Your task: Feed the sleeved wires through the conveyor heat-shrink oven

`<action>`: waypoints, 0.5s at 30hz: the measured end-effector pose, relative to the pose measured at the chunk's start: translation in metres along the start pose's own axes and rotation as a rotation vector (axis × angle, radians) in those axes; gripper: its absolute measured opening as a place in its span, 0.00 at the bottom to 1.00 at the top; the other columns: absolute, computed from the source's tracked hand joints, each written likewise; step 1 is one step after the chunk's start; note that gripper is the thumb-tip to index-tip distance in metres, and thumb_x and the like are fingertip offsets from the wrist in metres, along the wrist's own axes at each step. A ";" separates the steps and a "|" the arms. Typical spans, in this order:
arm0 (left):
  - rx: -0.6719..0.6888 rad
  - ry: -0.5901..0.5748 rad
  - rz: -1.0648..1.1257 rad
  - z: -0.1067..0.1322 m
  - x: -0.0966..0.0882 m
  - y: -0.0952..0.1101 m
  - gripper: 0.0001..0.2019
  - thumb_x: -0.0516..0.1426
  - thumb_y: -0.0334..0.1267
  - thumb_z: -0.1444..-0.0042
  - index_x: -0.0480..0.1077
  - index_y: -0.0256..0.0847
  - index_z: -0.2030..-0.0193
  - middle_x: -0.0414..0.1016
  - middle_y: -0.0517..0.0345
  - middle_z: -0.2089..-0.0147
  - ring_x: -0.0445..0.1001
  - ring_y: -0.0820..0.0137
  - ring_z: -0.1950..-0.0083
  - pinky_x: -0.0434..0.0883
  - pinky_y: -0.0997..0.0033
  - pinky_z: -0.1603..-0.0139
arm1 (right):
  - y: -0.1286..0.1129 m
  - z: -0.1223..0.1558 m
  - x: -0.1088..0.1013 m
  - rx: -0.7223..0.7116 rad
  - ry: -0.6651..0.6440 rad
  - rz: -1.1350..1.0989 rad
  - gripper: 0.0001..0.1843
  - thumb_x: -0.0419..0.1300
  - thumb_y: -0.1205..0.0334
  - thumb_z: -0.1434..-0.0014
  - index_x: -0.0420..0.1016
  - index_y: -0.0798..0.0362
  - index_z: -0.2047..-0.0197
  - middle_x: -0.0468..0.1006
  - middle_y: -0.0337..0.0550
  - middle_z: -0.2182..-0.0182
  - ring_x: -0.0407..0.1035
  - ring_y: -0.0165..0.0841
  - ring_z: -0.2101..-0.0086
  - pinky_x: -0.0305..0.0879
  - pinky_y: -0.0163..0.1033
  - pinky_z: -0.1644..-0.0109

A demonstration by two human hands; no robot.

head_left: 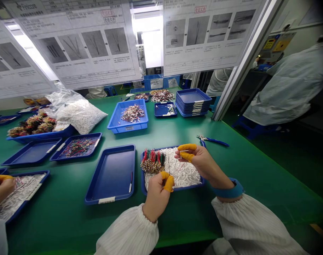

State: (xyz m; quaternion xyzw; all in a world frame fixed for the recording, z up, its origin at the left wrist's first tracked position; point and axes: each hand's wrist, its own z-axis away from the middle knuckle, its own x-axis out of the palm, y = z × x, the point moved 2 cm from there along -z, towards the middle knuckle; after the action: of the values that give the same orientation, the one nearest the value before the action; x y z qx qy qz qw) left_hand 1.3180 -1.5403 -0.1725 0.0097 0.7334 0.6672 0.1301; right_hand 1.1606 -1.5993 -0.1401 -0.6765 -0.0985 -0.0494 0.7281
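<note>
My left hand [158,194], in yellow finger covers, is closed in a pinch over the near edge of a blue tray [188,187]. A thin dark wire [169,163] rises from its fingertips. Above the tray's right part, my right hand [203,161] pinches a small white tube [183,151] between covered thumb and finger. Many white tubes [186,173] fill this tray. On its left side lies a bundle of red, green and black wires [152,159] with metallic ends. A blue band [229,191] circles my right wrist.
Left stands a blue tray [110,170] with one dark piece inside. Cutting pliers [214,141] lie behind my right hand. Farther back are a bin [113,124] of small parts and stacked trays [193,102]. A co-worker's hand [2,189] is at far left; instruction sheets [84,67] hang ahead.
</note>
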 end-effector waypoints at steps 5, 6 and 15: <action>-0.021 -0.028 0.022 0.000 0.002 0.002 0.08 0.52 0.37 0.47 0.65 0.37 0.74 0.68 0.58 0.75 0.67 0.75 0.75 0.65 0.76 0.73 | -0.001 0.003 0.002 0.004 0.025 -0.058 0.16 0.69 0.56 0.64 0.74 0.53 0.71 0.78 0.42 0.72 0.73 0.35 0.67 0.70 0.41 0.62; -0.023 -0.028 0.021 0.000 0.002 0.002 0.08 0.52 0.37 0.47 0.65 0.37 0.73 0.68 0.58 0.75 0.67 0.75 0.75 0.65 0.76 0.73 | -0.002 0.003 0.002 0.006 0.025 -0.056 0.16 0.69 0.56 0.64 0.74 0.53 0.71 0.78 0.42 0.72 0.73 0.35 0.67 0.69 0.41 0.62; -0.046 -0.033 0.049 0.000 0.004 0.001 0.09 0.53 0.41 0.48 0.65 0.36 0.71 0.68 0.58 0.73 0.68 0.75 0.75 0.66 0.74 0.72 | 0.000 0.004 -0.001 -0.029 0.000 -0.011 0.15 0.68 0.56 0.61 0.75 0.53 0.69 0.78 0.43 0.70 0.72 0.33 0.68 0.67 0.39 0.62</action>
State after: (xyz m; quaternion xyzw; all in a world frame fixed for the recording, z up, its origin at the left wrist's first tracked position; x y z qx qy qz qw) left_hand 1.3143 -1.5399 -0.1720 0.0355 0.7151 0.6866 0.1261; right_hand 1.1595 -1.5957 -0.1399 -0.6864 -0.1015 -0.0551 0.7180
